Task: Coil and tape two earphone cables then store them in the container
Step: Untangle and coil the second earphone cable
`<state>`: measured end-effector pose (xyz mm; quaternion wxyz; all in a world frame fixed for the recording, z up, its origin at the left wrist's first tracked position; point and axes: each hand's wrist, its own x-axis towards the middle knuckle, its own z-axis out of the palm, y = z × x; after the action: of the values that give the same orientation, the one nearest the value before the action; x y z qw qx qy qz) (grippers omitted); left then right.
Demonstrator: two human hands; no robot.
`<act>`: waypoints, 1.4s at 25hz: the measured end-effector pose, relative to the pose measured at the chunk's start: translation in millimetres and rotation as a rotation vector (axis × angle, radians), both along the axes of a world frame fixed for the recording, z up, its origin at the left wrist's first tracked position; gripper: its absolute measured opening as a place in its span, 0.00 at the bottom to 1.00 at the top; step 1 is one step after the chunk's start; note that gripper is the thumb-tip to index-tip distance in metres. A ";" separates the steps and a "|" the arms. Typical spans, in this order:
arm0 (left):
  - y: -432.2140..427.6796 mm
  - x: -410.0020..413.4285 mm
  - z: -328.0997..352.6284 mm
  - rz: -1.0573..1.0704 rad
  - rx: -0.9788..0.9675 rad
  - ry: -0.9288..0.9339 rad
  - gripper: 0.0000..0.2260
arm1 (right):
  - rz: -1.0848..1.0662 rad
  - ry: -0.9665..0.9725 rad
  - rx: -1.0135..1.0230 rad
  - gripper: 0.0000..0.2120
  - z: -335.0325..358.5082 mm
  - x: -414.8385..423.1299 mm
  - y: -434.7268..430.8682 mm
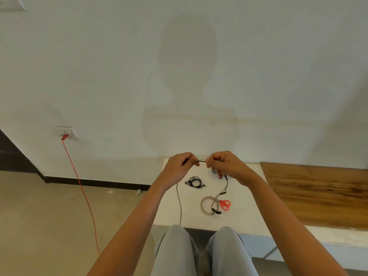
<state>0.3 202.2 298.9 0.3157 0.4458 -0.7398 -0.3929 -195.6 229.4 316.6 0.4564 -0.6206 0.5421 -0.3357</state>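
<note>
**Black cable stretched between both hands above the table**

Earphone cable (pixel 201 161): a short taut run held in the air between the hands, over the far part of the white table (pixel 249 216). Left hand (pixel 182 166) has its fingers curled, pinching the cable. Right hand (pixel 225 164) is curled the same way, pinching the other side. From the left hand one length drops and trails over the near table edge. From the right hand the other length hangs to the tabletop, ending at earbuds beside a thin brownish ring (pixel 202 205).

Second earphone (pixel 195 181), already coiled, lies on the table below the hands. Red scissors (pixel 225 204) are just right of the ring. Small grey object (pixel 214 171) is mostly hidden behind the right hand; cannot tell what it is.

Right: wooden surface (pixel 314 192). Far left: red cord (pixel 79 182) plugged into a wall socket (pixel 69 131).
</note>
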 end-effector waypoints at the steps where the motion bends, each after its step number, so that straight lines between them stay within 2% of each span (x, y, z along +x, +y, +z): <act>1: 1.7 2.0 -0.8 0.023 -0.010 -0.008 0.12 | 0.015 0.003 0.015 0.08 -0.8 0.9 1.2; 7: -4.3 44.9 -13.1 0.352 0.021 0.121 0.12 | -0.013 -0.056 0.030 0.10 -1.0 -11.9 4.4; 11: -7.9 69.0 -22.0 0.473 0.019 0.054 0.14 | -0.043 0.028 0.012 0.13 3.7 -16.5 2.4; 13: -12.1 74.4 -30.3 0.610 0.059 0.055 0.14 | -0.058 0.000 0.015 0.13 5.2 -18.7 1.9; 15: -16.9 78.0 -42.4 0.701 0.158 -0.033 0.13 | -0.065 -0.068 0.022 0.10 5.5 -16.4 2.5; 17: -15.8 73.1 -46.9 0.664 0.212 -0.167 0.12 | -0.063 -0.118 0.012 0.07 6.0 -7.3 3.0; 18: -13.0 65.7 -42.7 0.601 0.176 -0.169 0.13 | -0.054 -0.122 0.005 0.07 5.8 -1.1 2.7; 20: -2.6 40.6 -21.9 0.359 0.073 -0.020 0.12 | -0.013 -0.084 0.000 0.07 5.5 11.6 1.3; 22: 10.4 10.3 3.4 0.044 0.128 0.087 0.13 | 0.016 -0.060 0.000 0.09 5.4 19.9 -1.2; 24: 15.2 -7.1 11.2 -0.132 0.212 0.097 0.16 | 0.028 -0.070 -0.008 0.11 5.9 22.1 -3.3; 26: 9.7 -4.6 8.3 -0.122 0.179 0.051 0.14 | 0.031 -0.049 -0.014 0.10 6.7 17.7 -2.3; 29: -2.6 17.8 4.0 0.024 0.040 -0.034 0.09 | 0.071 0.004 0.032 0.09 2.3 5.7 1.9; 35: -10.3 57.6 10.9 0.226 0.022 0.025 0.07 | 0.043 -0.027 0.051 0.06 -11.4 -13.1 3.0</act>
<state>57.9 191.9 309.8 0.3622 0.5248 -0.6764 -0.3685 -208.7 232.4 305.2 0.4865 -0.6156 0.5307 -0.3205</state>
